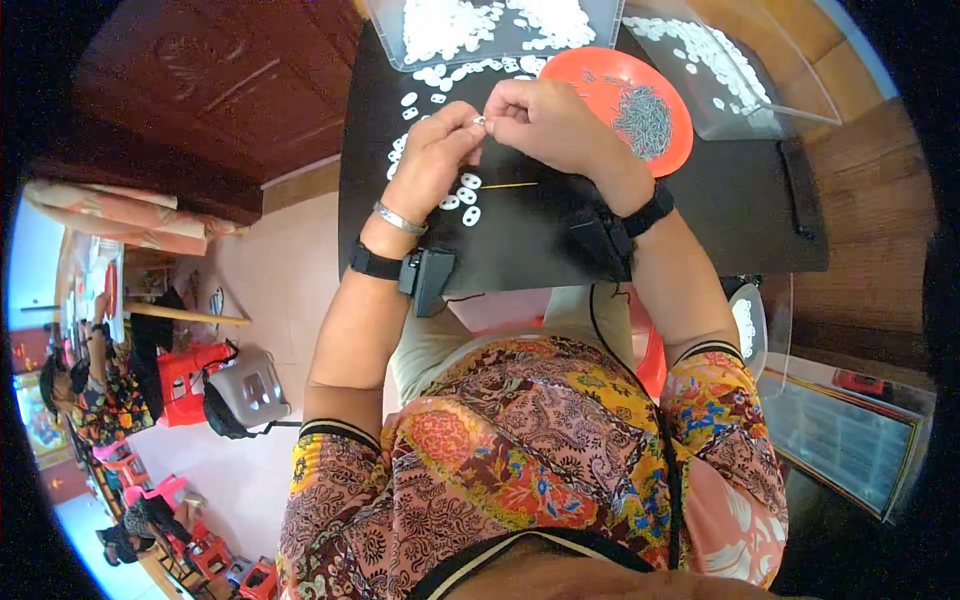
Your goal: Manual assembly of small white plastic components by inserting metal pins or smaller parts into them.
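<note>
My left hand (432, 148) pinches a small white plastic piece (479, 120) between thumb and fingers above the dark table. Close against it, my right hand (548, 122) has its thumb and forefinger together at the piece's right side; whatever they grip is too small to make out. Below my left hand lie several white oval pieces with two holes (468, 197), beside a thin yellow stick (508, 185). More white ovals (409, 100) are strewn left of and beyond my hands. A round red plate (677, 105) holds a heap of grey metal screws (643, 122) near my right hand.
A clear plastic bin (388, 40) full of white pieces stands at the table's far edge. Another clear container (715, 125) with white pieces is at the far right. A black strip (796, 190) lies by the right edge. Stools and people are off to the left.
</note>
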A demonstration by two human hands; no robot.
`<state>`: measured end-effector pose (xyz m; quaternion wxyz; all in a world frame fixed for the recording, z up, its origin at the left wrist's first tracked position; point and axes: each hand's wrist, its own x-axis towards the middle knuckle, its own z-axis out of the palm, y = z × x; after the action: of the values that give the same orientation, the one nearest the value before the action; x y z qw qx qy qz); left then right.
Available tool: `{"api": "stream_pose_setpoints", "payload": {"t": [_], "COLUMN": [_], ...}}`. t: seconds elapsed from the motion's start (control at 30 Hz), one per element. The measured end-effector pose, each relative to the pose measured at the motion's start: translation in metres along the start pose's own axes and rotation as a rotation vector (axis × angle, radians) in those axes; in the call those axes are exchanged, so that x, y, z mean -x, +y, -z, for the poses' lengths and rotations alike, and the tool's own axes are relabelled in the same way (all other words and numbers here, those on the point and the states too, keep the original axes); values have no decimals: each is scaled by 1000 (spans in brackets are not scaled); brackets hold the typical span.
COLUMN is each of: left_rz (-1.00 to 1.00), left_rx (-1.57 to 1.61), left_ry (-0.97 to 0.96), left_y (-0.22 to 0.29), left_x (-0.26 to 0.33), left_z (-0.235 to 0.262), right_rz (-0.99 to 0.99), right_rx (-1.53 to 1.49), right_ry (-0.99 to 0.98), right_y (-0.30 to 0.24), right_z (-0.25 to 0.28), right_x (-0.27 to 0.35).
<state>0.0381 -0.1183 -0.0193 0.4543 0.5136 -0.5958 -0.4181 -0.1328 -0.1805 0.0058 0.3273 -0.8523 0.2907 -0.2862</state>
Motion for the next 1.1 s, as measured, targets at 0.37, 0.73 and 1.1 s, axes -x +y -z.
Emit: {"api": "stream_pose_setpoints", "payload": {"t": [0.37,0.73,1.1], "left_rz": [142,28,-29], "left_rx": [744,228,80], "left_ry": [-190,122,88], "left_y": [-11,-3,6], "left_x": [-4,-1,2], "left_z": [13,3,-1], "right_rz": [476,9,-5], "right_rx": [225,-122,-140], "right_ry": [278,135,32], "right_y": [-2,-2,-3], "right_z": [-6,-5,-3], "right_x": [-5,-1,-1]}}
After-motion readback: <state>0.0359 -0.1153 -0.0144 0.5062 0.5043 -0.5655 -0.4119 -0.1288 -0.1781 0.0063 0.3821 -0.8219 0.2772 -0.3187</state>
